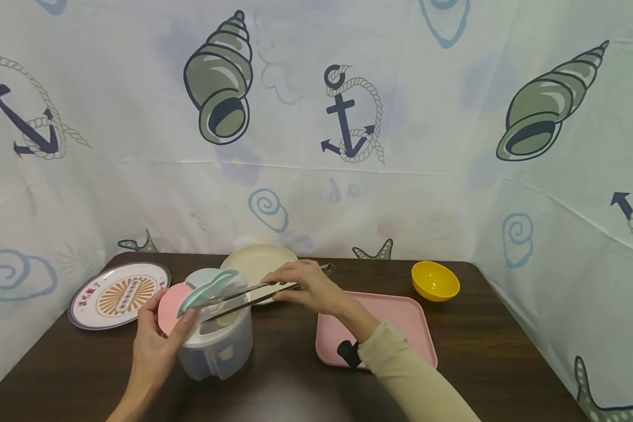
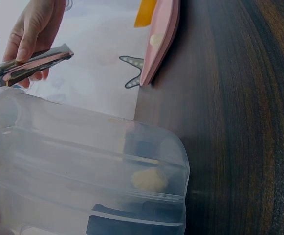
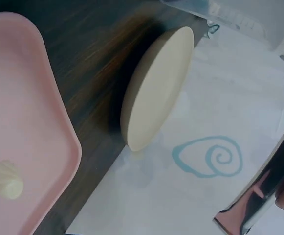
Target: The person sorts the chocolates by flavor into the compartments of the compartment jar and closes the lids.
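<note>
A translucent round storage box (image 1: 216, 358) with separate compartments stands left of centre. It has a pink lid (image 1: 173, 308) and a mint lid (image 1: 208, 291) that is tilted up. My left hand (image 1: 155, 346) grips the box's left side, thumb near the mint lid and fingers round by the pink one. In my right hand (image 1: 308, 288) are metal tongs (image 1: 258, 300), their tips at the uncovered compartment. Through the box wall, a pale lump (image 2: 150, 180) shows inside. Whether the tongs touch anything cannot be seen.
To the right lies a pink tray (image 1: 395, 308), bearing a pale swirled piece (image 3: 6, 179). A yellow bowl (image 1: 435, 281) sits behind it. The cream plate (image 1: 253, 258) is behind the box, and a patterned plate (image 1: 92, 299) lies at the far left.
</note>
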Tool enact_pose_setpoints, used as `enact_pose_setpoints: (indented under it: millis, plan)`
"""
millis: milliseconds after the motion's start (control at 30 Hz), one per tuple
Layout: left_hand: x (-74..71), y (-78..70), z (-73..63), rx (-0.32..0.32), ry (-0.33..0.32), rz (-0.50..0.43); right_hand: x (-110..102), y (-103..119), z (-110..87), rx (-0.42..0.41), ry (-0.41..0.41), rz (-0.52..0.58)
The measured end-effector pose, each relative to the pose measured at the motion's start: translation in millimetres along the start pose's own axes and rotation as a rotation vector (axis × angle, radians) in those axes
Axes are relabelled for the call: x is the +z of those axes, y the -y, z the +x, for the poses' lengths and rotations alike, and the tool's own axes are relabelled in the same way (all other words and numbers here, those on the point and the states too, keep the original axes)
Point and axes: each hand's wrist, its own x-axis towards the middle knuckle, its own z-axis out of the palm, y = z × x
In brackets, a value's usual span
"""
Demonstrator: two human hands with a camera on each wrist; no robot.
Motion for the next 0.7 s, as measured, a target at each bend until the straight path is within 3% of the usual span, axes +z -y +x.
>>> enact_pose_setpoints:
  millis: [233, 367, 500, 700]
  plan:
    - [0.8, 2.8, 1.5, 0.006, 0.023, -0.009, 0.5, 2.4, 2.2, 0.011, 0.048, 0.001]
    - [1.7, 3.9, 1.9, 0.016, 0.028, -0.01, 2.7, 1.7, 0.2, 0.028, 0.036, 0.04]
    - [2.2, 3.2, 1.8, 0.015, 0.018, -0.018, 3.5, -0.8, -7.1, 0.069, 0.004, 0.138]
    - [1.6, 0.8, 0.5, 0.009, 0.011, -0.026, -3.1, -1.5, -28.6, 0.21, -0.038, 0.337]
